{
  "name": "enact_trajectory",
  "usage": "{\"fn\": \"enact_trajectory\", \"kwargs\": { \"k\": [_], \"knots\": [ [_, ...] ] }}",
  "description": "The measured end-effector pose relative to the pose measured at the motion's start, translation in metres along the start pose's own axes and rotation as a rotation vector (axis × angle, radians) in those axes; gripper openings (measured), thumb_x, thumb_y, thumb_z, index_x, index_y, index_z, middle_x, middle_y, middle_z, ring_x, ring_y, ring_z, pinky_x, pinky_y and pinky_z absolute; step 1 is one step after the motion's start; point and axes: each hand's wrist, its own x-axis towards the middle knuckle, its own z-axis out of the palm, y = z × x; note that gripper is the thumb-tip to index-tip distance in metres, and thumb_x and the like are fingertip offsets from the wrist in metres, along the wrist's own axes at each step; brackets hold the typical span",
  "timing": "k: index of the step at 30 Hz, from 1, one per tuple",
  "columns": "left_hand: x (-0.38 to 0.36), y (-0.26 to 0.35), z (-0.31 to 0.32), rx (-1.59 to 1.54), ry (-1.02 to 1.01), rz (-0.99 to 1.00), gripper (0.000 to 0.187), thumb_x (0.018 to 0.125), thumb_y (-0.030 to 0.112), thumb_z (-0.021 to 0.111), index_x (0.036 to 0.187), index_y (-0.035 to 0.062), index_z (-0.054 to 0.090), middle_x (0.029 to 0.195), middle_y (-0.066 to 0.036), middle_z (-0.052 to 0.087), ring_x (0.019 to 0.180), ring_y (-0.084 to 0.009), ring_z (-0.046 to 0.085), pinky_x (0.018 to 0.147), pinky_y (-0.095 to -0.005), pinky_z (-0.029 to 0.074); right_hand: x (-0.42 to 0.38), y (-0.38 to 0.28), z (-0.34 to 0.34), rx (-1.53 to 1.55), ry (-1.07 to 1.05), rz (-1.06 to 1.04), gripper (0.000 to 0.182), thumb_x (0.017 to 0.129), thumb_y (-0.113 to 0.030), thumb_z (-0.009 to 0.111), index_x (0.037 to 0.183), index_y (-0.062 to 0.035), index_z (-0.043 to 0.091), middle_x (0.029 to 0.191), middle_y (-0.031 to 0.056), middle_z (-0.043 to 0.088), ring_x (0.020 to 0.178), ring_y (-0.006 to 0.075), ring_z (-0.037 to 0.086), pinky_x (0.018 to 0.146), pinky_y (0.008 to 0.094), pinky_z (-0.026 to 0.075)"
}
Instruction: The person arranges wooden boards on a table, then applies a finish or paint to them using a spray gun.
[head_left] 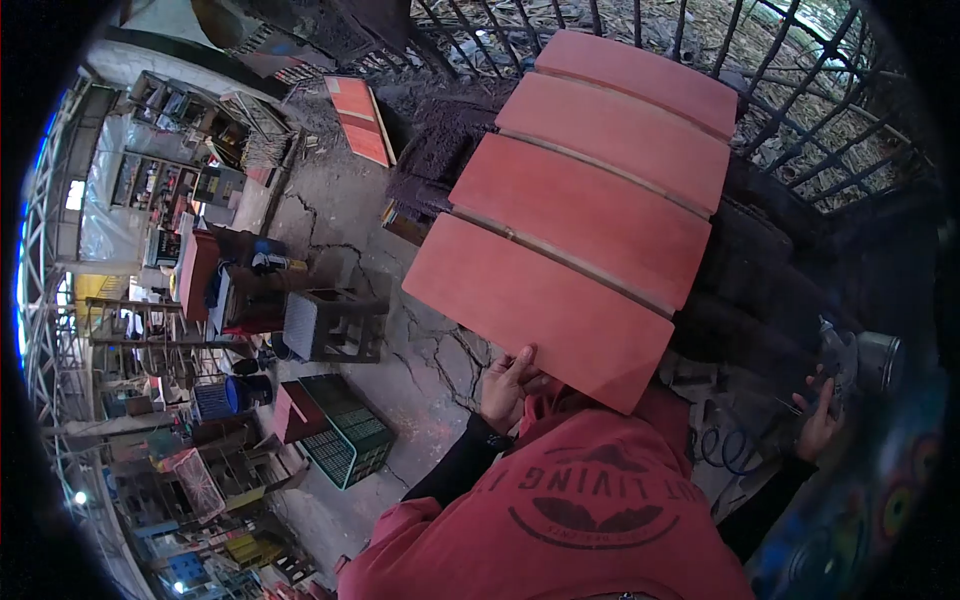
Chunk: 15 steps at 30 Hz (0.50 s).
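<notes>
Left hand pinched a red board steady, right hand gripped a spray gun; careful aim seemed needed next.

A cracked floor stretches between a dark barred grille and cluttered shelves, small lights glowing.

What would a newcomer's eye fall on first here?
Four red panels lie in a row at upper centre, the left hand gripping the nearest one's edge. At right, the right hand is by what looks like a metal-cupped spray gun. A green crate sits lower left.
</notes>
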Motion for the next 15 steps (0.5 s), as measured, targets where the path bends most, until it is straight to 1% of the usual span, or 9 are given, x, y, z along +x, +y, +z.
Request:
{"fn": "enact_trajectory", "kwargs": {
  "k": [2,3,4,6,10,13,15],
  "knots": [
    [0.003,-0.004,-0.004,0.001,0.025,0.039,0.021,0.088,0.019,0.057,0.105,0.0054,0.052,0.101,-0.006,0.060,0.084,-0.0175,0.062,0.066,-0.0289,0.052,-0.001,-0.006,0.005,-0.051,0.037,0.008,0.035,0.092,-0.015,0.049,0.121,0.0036,0.044,0.114,0.0177,0.056,0.090,0.0188,0.060,0.048,0.0249,0.054],
    [0.003,-0.005,-0.004,0.001,0.028,0.046,0.021,0.089,0.019,0.056,0.104,0.0062,0.052,0.101,-0.005,0.060,0.085,-0.0183,0.062,0.067,-0.0295,0.052,-0.003,-0.014,0.011,-0.035,0.053,-0.001,0.034,0.091,-0.014,0.050,0.120,0.0026,0.046,0.110,0.0154,0.059,0.086,0.0175,0.060,0.047,0.0247,0.053],
    [0.004,-0.005,-0.003,0.002,0.029,0.052,0.020,0.089,0.018,0.056,0.104,0.0069,0.052,0.101,-0.005,0.060,0.086,-0.0192,0.062,0.068,-0.0301,0.052,-0.006,-0.030,0.020,-0.093,0.073,0.031,0.032,0.091,-0.015,0.051,0.118,0.0006,0.048,0.107,0.0125,0.060,0.083,0.0160,0.059,0.047,0.0240,0.053],
    [0.007,-0.006,-0.004,-0.015,0.011,0.038,0.018,0.089,0.018,0.056,0.103,0.0073,0.052,0.100,-0.005,0.060,0.085,-0.0192,0.062,0.069,-0.0308,0.052,-0.006,-0.038,0.024,-0.086,0.073,0.058,0.031,0.091,-0.017,0.051,0.118,-0.0013,0.049,0.106,0.0105,0.060,0.084,0.0152,0.059,0.047,0.0230,0.052],
    [0.007,-0.007,-0.008,-0.016,0.027,0.044,0.014,0.088,0.017,0.057,0.100,0.0088,0.054,0.101,-0.004,0.061,0.085,-0.0195,0.062,0.070,-0.0327,0.052,-0.005,-0.035,0.020,-0.042,0.060,0.030,0.030,0.091,-0.018,0.050,0.117,-0.0020,0.050,0.105,0.0096,0.060,0.084,0.0148,0.058,0.048,0.0230,0.052],
    [0.006,-0.007,-0.006,-0.015,0.008,0.043,0.012,0.089,0.017,0.056,0.098,0.0092,0.054,0.101,-0.004,0.061,0.086,-0.0199,0.062,0.073,-0.0343,0.052,-0.007,-0.040,0.024,-0.030,0.044,0.051,0.030,0.090,-0.021,0.052,0.115,-0.0038,0.052,0.104,0.0081,0.060,0.085,0.0141,0.058,0.049,0.0249,0.052],
    [0.005,-0.005,-0.005,-0.012,0.003,0.047,0.012,0.089,0.017,0.056,0.097,0.0093,0.054,0.101,-0.004,0.061,0.086,-0.0199,0.062,0.074,-0.0350,0.052,-0.006,-0.041,0.024,-0.038,0.039,0.035,0.030,0.090,-0.023,0.052,0.114,-0.0041,0.053,0.102,0.0077,0.060,0.083,0.0136,0.058,0.049,0.0247,0.051]
  ]
}}
